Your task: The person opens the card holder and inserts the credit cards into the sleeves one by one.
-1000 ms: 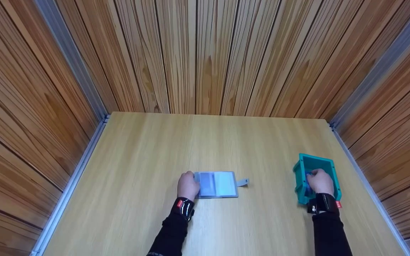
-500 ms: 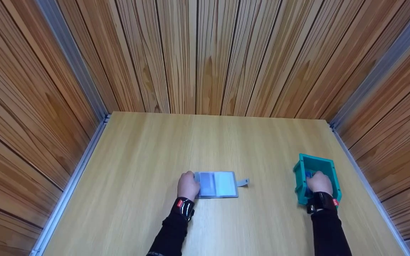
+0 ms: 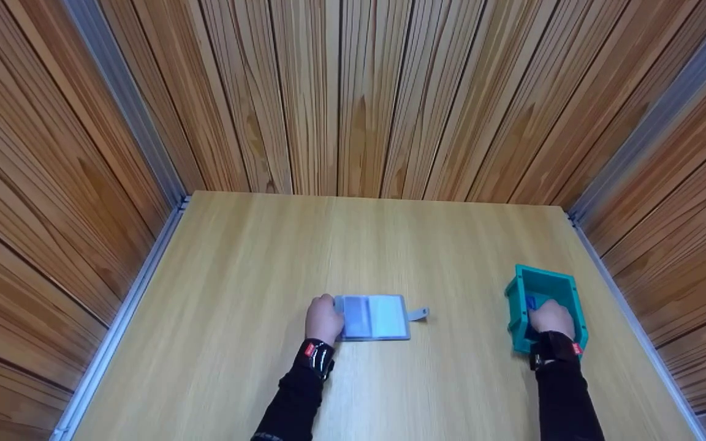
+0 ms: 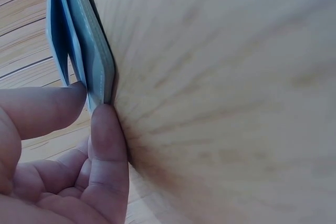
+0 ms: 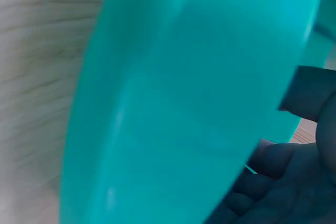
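Observation:
A light-blue card holder (image 3: 372,317) lies spread flat on the table, clear sleeves showing and a snap strap sticking out to the right. My left hand (image 3: 323,320) pinches its left edge; in the left wrist view the thumb and a finger meet at a corner of the card holder (image 4: 94,51). Inside a teal bin (image 3: 517,315) at the right is my right hand (image 3: 551,318), beside something dark blue (image 3: 531,303) partly covered by it. The teal wall (image 5: 184,103) hides the right fingertips in the right wrist view, so what they touch is unseen.
The wooden table (image 3: 365,245) is bordered by a plank wall (image 3: 359,98) at the back and by plank walls on both sides. Metal rails (image 3: 126,306) run along the table's side edges.
Inside the bin my right hand has shifted slightly, toward the near end, and the blue thing's visible part has changed. My left hand and the card holder have stayed in place.

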Tool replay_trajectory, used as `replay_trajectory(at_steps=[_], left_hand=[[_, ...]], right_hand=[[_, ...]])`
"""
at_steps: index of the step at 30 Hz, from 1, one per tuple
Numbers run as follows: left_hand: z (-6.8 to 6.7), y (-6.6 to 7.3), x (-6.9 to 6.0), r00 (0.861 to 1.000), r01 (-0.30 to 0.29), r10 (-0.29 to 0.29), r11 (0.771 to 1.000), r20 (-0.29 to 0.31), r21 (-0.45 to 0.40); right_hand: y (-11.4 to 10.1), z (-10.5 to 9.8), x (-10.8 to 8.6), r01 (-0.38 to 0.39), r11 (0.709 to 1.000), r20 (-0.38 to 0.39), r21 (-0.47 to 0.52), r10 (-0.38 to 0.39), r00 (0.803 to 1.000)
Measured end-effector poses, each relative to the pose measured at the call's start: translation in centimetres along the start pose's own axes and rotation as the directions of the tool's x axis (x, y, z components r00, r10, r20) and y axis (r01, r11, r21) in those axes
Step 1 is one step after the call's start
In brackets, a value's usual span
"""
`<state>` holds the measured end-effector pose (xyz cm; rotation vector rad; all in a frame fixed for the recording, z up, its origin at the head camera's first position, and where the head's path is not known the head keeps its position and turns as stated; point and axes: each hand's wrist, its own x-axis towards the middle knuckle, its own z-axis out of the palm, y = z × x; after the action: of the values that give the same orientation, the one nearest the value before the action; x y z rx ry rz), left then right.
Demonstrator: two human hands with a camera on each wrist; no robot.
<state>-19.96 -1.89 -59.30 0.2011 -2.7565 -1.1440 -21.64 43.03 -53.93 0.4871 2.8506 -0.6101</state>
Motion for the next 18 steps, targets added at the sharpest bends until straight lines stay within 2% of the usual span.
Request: replay_trajectory(at_steps=[7,11,18], left_hand=[[-0.03,-0.13,0.17,1.000,0.023,-0.023,1.000,0.012,-0.003],[-0.03,-0.11,0.17,1.000,0.009,-0.009,1.000,-0.002,-0.009],[0.10,0.01,0.14,1.000,-0.011,0.012,1.000,-0.015,0.006]], right_hand=[[-0.18,0.31,-0.23,0.016,1.000,0.001,-0.002,-0.016,1.000],[-0.11,0.39,-0.15,0.018,1.000,0.001,0.003,-0.018,1.000],[0.10,0.23,-0.03,-0.043,0.998,0.061,0.045,0.040,0.997]])
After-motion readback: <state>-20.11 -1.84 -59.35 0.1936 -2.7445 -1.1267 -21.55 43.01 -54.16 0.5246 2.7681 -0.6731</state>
